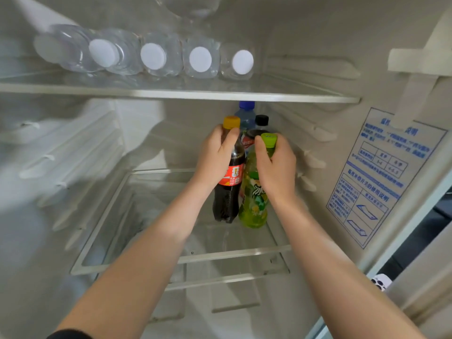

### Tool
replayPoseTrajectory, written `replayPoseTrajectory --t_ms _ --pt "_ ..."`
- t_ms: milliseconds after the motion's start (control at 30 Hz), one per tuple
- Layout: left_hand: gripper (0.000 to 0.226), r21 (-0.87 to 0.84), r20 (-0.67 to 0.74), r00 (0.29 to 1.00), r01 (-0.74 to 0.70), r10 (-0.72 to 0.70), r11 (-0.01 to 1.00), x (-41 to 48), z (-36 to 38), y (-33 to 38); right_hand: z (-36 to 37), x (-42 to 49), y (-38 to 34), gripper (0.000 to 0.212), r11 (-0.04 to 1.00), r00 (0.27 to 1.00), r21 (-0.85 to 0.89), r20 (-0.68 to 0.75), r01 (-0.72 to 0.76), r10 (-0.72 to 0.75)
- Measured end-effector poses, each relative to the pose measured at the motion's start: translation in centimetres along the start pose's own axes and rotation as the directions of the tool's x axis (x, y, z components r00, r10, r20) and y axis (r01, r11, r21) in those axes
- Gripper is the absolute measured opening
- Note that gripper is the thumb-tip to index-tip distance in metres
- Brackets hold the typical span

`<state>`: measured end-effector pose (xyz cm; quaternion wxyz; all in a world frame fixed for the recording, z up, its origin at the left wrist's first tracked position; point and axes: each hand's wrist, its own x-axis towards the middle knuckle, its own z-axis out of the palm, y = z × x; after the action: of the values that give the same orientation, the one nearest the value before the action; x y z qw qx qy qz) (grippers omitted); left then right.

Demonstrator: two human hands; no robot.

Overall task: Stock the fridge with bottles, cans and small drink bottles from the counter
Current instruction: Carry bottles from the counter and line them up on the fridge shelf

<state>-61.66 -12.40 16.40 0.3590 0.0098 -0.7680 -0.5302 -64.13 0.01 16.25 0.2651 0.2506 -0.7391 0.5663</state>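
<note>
As I reach into the open fridge (pixel 73 167), five clear water bottles (pixel 151 56) lie on their sides in a row along the upper shelf (pixel 293 95), starting at the left, white caps facing me. Below, my left grip (pixel 214 159) is wrapped round the neck of a cola bottle (pixel 230 184) with a yellow cap. It is upright, its base at or just above the glass shelf (pixel 220 256). Behind it, towards the back wall, stand a blue-capped bottle (pixel 245 112) and a black-capped bottle (pixel 261 121). Touching the cola's right side is a green drink bottle (pixel 253 206), its neck clasped in my right grip (pixel 277 163) just under the green cap. Further right, a blue printed sticker (pixel 381 177) covers the side wall. I judge the stocking partly done: the water row is in, four bottles cluster at the right rear of this shelf, and most of it is bare. No cans show, and the desk is out of sight, so I cannot tell what remains.
</note>
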Motion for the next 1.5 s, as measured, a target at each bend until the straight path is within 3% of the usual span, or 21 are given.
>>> replayPoseTrajectory --t_ms 267,467,600,733,833,933,1000,1067,1100,1167,1233,1300,1333,1400,1500 --pt "0.014 -0.042 -0.03 0.999 0.025 -0.027 0.999 -1.0 0.1 -0.7 -0.1 0.4 0.3 0.01 1.0 0.999 -0.019 0.049 -0.023 0.024" --pt "0.05 -0.007 -0.093 0.988 0.122 -0.122 0.992 -3.5 -0.5 -0.3 -0.3 -2.0 -0.5 0.029 0.997 0.995 -0.052 -0.087 0.052 -0.057" --pt "0.06 0.137 -0.186 0.982 0.052 -0.025 0.989 -8.0 -1.7 -0.3 -1.1 -4.9 -0.7 0.046 0.99 0.989 -0.124 -0.118 0.069 -0.084" --pt "0.036 0.148 -0.242 0.965 -0.067 0.102 0.987 -14.3 -1.9 -1.2 -2.9 -9.8 -0.9 0.026 0.987 0.985 -0.134 -0.13 0.095 -0.112" --pt "0.023 0.11 -0.123 0.985 -0.111 0.125 0.988 -19.0 -1.5 -2.7 -4.7 -15.3 -0.1 0.02 0.979 0.994 -0.173 -0.008 0.107 -0.11" --pt "0.025 0.082 0.101 0.991 -0.101 0.093 0.992 -23.1 -0.9 -4.1 -7.2 -20.7 1.3 0.02 0.946 0.989 -0.315 0.143 0.081 -0.037" --pt "0.023 0.044 0.279 0.96 -0.03 0.016 0.999 -25.8 -0.3 -5.2 -9.1 -24.7 2.2 0.02 0.916 0.977 -0.4 0.206 0.04 0.047" --pt "0.022 0.047 0.447 0.886 0.112 -0.121 0.993 -28.4 0.6 -6.3 -10.9 -29.2 3.0 0.021 0.87 0.949 -0.492 0.255 -0.036 0.184" --pt "0.022 0.049 0.542 0.818 0.197 -0.192 0.979 -29.7 1.2 -6.9 -12.0 -31.7 3.4 0.023 0.828 0.92 -0.553 0.273 -0.09 0.283" --pt "0.011 0.099 0.73 0.61 0.35 -0.307 0.932 -32.5 2.6 -8.4 -13.9 -37.0 4.1 0.027 0.685 0.798 -0.683 0.253 -0.253 0.547" --pt "0.011 0.251 0.863 0.312 0.418 -0.398 0.873 -35.4 4.1 -10.1 -15.8 -42.5 4.4 0.026 0.448 0.573 -0.774 0.136 -0.448 0.808" --pt "0.007 0.463 0.868 -0.004 0.373 -0.497 0.804 -38.8 5.3 -12.2 -17.5 -48.2 4.4 0.021 0.193 0.323 -0.793 -0.004 -0.578 0.947" --pt "0.006 0.542 0.836 -0.116 0.318 -0.536 0.778 -40.5 5.8 -13.1 -18.3 -50.8 4.0 0.022 0.07 0.201 -0.765 -0.079 -0.641 0.976" --pt "0.009 0.618 0.785 -0.221 0.232 -0.578 0.751 -43.7 6.4 -14.9 -19.8 -55.6 2.8 0.024 -0.153 -0.011 -0.645 -0.218 -0.749 0.976" --pt "0.011 0.643 0.737 -0.28 0.005 -0.616 0.766 -47.4 6.6 -16.5 -21.8 -62.0 0.0 0.036 -0.39 -0.272 -0.453 -0.305 -0.802 0.913"
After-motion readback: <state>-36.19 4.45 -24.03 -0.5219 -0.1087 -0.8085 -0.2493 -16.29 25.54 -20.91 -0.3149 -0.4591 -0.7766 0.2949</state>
